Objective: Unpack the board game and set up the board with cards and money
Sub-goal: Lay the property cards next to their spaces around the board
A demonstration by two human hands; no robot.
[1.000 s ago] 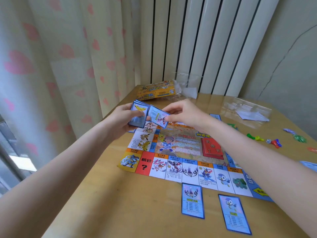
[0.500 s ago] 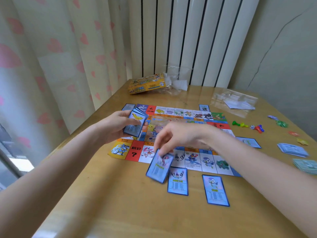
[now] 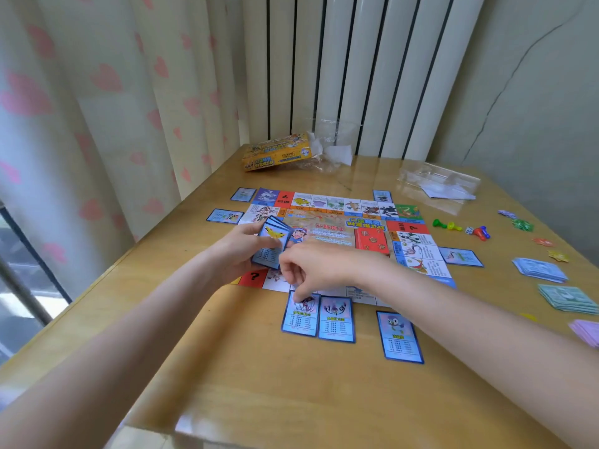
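Observation:
The colourful game board point(image 3: 337, 222) lies flat in the middle of the wooden table point(image 3: 246, 390). My left hand point(image 3: 240, 251) grips a fanned stack of blue property cards point(image 3: 274, 241) over the board's left side. My right hand point(image 3: 308, 267) reaches down with fingertips touching the top of a blue card point(image 3: 299, 315) lying on the table just below the board's near edge. Beside it lie two more blue cards point(image 3: 337, 319) point(image 3: 400, 335). A red card deck point(image 3: 371, 241) sits on the board. Money stacks point(image 3: 539, 268) point(image 3: 569, 298) lie at the right.
The yellow game box point(image 3: 275, 155) and crumpled clear wrap point(image 3: 330, 147) sit at the far edge. A clear bag point(image 3: 437, 186) lies at the back right. Pawns and a die point(image 3: 466, 228) are right of the board. More blue cards point(image 3: 225, 216) point(image 3: 460, 257) ring the board. Curtain on the left.
My right hand took a card from the left hand's stack, carried it down and laid it on the table left of the two cards below the board. The view shifted back.

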